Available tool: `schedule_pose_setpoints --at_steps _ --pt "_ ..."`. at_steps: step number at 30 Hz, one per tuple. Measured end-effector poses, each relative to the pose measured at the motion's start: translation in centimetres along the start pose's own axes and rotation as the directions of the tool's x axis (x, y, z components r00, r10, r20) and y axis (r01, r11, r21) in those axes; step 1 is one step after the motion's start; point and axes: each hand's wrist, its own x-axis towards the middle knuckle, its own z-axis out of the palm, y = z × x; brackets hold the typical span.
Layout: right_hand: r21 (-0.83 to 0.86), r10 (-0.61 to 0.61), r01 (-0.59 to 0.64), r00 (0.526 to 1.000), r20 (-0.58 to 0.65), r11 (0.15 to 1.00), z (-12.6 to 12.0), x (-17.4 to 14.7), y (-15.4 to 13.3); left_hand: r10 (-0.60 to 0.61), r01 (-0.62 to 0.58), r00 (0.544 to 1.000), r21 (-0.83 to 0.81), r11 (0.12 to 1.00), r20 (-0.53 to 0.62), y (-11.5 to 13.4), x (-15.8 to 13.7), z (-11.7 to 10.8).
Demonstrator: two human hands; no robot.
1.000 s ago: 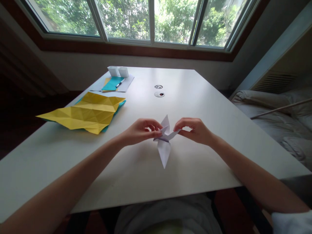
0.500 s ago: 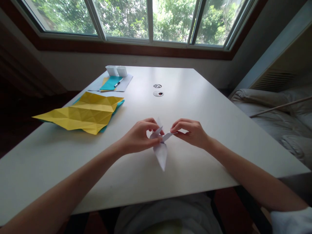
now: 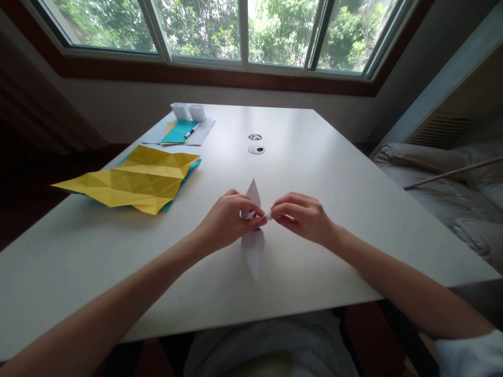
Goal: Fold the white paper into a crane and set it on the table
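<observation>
A white origami crane (image 3: 253,251) is between my hands, above the near middle of the table. One pointed wing reaches toward me and the other points away, toward the window. My left hand (image 3: 231,215) is closed on its body, thumb and fingers pinching the folded paper. Against a narrow folded tip on the crane's right side, my right hand (image 3: 302,213) is pinched shut. The fingers of both hands nearly meet there, and they cover the middle of the crane.
Creased yellow paper (image 3: 129,180) lies on teal paper (image 3: 194,166) at the left. Farther back, a pen (image 3: 192,131) rests on stacked sheets, with two small white boxes (image 3: 197,112) behind. Two round holes (image 3: 256,150) sit in the white table (image 3: 314,157).
My right hand has moved slightly left, closer to my left hand. The crane has turned so its wings spread more plainly toward and away from me.
</observation>
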Motion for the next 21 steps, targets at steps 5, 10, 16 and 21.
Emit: schedule_pose_setpoints --at_steps 5,10,16,21 --pt "-0.088 -0.056 0.055 0.998 -0.012 0.995 -0.4 0.3 -0.2 -0.025 0.018 0.997 -0.081 0.997 -0.077 0.0 -0.3 0.5" --pt "-0.189 -0.077 0.071 0.997 -0.024 0.979 -0.6 0.1 -0.1 -0.077 0.062 0.992 -0.152 0.986 -0.095 -0.2 -0.3 1.0" --pt "-0.098 0.118 -0.128 0.987 -0.106 0.987 0.3 -0.5 -0.1 -0.154 0.128 0.983 -0.226 0.966 -0.102 -0.2 -0.3 1.4" --pt "-0.051 0.124 -0.129 0.987 -0.103 0.990 0.8 -0.7 -0.1 -0.158 0.129 0.980 -0.213 0.968 -0.121 -0.1 -0.4 1.5"
